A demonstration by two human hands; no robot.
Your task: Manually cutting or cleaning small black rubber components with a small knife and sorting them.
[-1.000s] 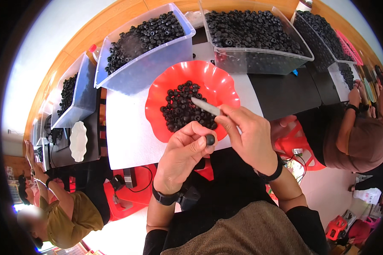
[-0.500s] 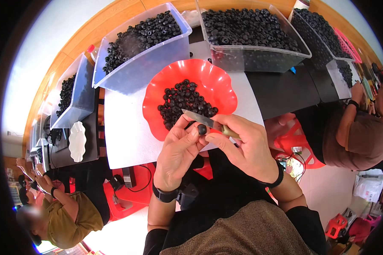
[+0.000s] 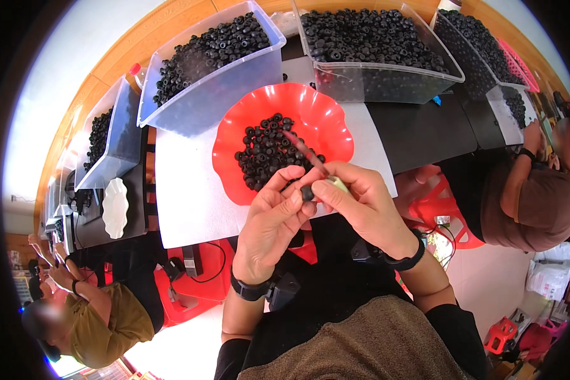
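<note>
Your left hand (image 3: pixel 273 221) pinches one black ring (image 3: pixel 307 192), right hand (image 3: pixel 361 202) grips tweezers (image 3: pixel 307 155); red plate (image 3: pixel 326 120) at 12 o'clock looks mostly unworked.

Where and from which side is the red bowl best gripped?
Probably the near-left wavy rim of the red bowl, from the left hand side: that lip is bare and scalloped, the black rings sit in the middle, and bins crowd the far edge.

Red bowl (image 3: pixel 323 120): one. Clear bins (image 3: pixel 221 95): five. White dish (image 3: pixel 114 207): one.
</note>
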